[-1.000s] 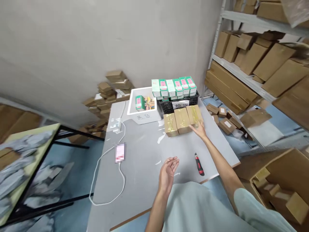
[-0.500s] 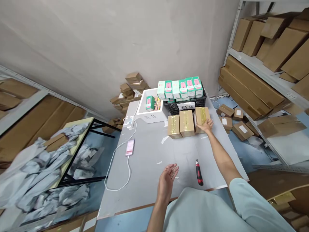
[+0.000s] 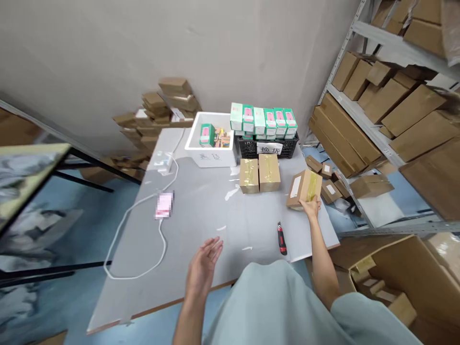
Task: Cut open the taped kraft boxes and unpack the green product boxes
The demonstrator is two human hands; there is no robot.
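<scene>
My right hand [image 3: 312,207] grips the near side of a brown taped carton [image 3: 304,187], which is tilted at the right side of the grey table [image 3: 201,211]. My left hand [image 3: 206,258] hangs over the near part of the table with its fingers apart and nothing in it. Two more taped cartons, a left one [image 3: 249,176] and a right one [image 3: 269,173], stand side by side in front of the black crate [image 3: 247,148]. A red and black utility knife [image 3: 282,238] lies between my two hands, nearer the right one.
Green and white boxes [image 3: 270,121] fill the black crate. Beside it is a white bin [image 3: 215,157] with small items. A phone [image 3: 164,205] with a white cable lies at the left. Shelves of cartons [image 3: 391,108] and a large open box [image 3: 413,268] are at the right.
My right hand has taken hold of the rightmost carton and moved it right and nearer, away from the other two. The view has turned to the right. My left hand remains empty.
</scene>
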